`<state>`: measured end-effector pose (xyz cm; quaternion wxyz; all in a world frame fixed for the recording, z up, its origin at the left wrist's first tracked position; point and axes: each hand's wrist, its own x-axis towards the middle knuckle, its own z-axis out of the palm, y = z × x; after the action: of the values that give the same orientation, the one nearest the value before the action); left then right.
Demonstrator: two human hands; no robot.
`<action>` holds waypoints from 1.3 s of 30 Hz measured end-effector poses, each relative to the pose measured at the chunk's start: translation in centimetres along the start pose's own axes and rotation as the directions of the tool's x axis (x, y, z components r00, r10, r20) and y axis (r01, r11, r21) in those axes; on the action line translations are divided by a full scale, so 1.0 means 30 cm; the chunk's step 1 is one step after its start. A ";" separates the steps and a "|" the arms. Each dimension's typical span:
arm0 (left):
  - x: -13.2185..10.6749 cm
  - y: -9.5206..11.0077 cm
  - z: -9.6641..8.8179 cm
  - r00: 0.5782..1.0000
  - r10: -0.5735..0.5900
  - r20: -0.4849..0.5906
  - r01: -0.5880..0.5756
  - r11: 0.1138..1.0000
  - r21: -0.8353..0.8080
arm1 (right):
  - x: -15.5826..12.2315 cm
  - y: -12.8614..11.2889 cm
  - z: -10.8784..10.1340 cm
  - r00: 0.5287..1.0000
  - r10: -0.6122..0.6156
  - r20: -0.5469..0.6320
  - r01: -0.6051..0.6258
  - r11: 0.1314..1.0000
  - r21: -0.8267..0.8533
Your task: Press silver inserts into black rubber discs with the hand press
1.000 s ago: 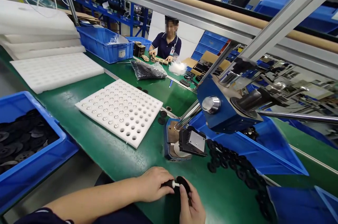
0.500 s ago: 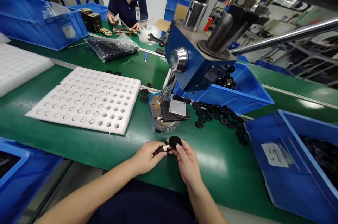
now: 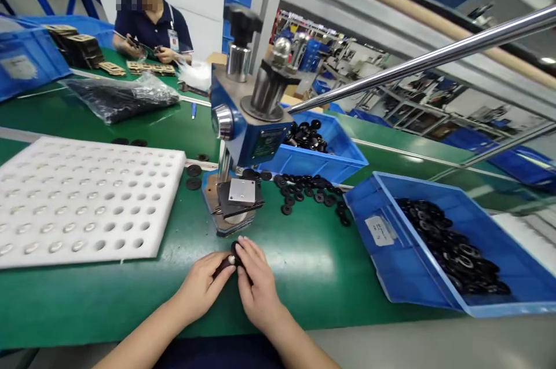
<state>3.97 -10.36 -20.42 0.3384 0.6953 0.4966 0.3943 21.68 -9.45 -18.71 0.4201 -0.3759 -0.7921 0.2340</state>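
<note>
Left hand (image 3: 202,291), right hand (image 3: 257,282): grip closed on small black part (image 3: 226,265).

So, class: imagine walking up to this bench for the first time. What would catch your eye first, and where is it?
The blue hand press stands mid-bench, its long steel lever sweeping to the upper right. Just in front of it, the left hand and right hand pinch a small black part together. A white foam tray of holes lies at the left, and a blue bin of black discs at the right.
</note>
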 end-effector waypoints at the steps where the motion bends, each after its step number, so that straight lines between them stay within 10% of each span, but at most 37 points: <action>1: -0.002 0.003 0.000 1.000 -0.006 0.003 0.006 1.000 -0.005 | -0.003 -0.002 -0.005 1.000 -0.009 0.017 0.009 1.000 -0.005; 18: 0.007 0.042 -0.009 0.989 -0.138 0.046 0.131 0.984 0.123 | -0.055 0.092 -0.037 0.955 0.077 0.287 -0.054 0.995 -0.085; 29: 0.014 0.042 -0.014 0.989 -0.140 0.053 0.138 0.989 0.045 | -0.059 0.150 -0.013 0.934 -0.110 0.339 0.122 0.992 -0.013; 35: 0.023 0.038 -0.007 0.988 -0.156 0.014 0.157 0.987 -0.026 | 0.015 0.237 -0.132 0.979 -0.034 0.202 0.083 0.967 -0.241; 39: 0.028 0.033 -0.008 0.987 -0.160 -0.026 0.157 0.983 -0.094 | 0.094 0.396 -0.225 0.991 0.120 -0.063 -0.134 0.793 -0.594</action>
<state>4.35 -9.80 -19.28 0.3921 0.6306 0.5372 0.4000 31.07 0.37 -21.87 0.2729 -0.5436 -0.7937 -0.0036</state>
